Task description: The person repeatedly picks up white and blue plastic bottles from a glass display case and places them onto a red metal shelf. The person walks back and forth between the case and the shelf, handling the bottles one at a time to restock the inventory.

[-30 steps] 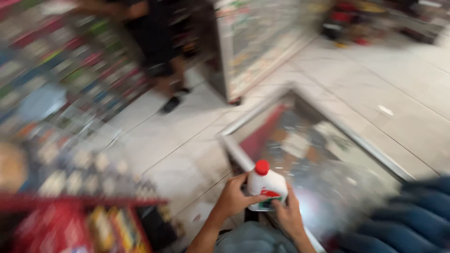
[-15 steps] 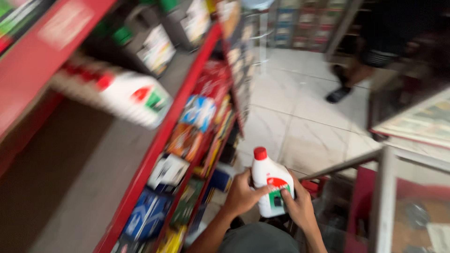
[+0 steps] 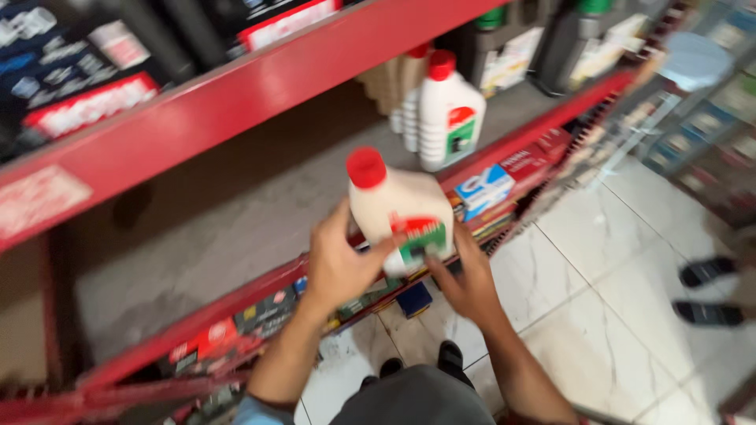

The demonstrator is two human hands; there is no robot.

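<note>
Head view, now. White plastic bottle (image 3: 400, 219) with red cap (image 3: 366, 168) and red-and-green label, held in both hands and tilted, cap leaning to the left. Left hand (image 3: 339, 267) clasped on the lower left side of the bottle, thumb raised along its wall; right hand (image 3: 470, 285) cupped under the base and the lower right corner. Fingers (image 3: 383, 249) of both hands closed on the bottle, none spread free.

Just beyond the fingers: red front lip (image 3: 260, 291) of a shelf, and behind it the bare grey shelf board (image 3: 236, 220). Bottle poised over that lip, not touching the board as far as can be told. Further back and to the right of the fingers, upright on the same board, like white bottles (image 3: 449, 110) with red caps; past them, dark containers (image 3: 504, 47), blurred. Above the fingers, the red edge of the next shelf (image 3: 236, 94). Below the fingers, flat coloured packs (image 3: 488, 187) on a lower level.

Well to the right of the fingers, pale floor tiles (image 3: 598, 315) and another person's sandalled feet (image 3: 709, 291). Directly beneath the hands, the wearer's own dark shoes (image 3: 449, 358).

Compared with the head view half a second ago and a second ago: gaze swung from a glass-topped case and open floor to the shelving; bottle gripped by the same two hands throughout, then upright and low beside the rack, now raised, tilted and level with the shelf carrying the matching bottles. Strong motion blur in the earlier views, less now.
</note>
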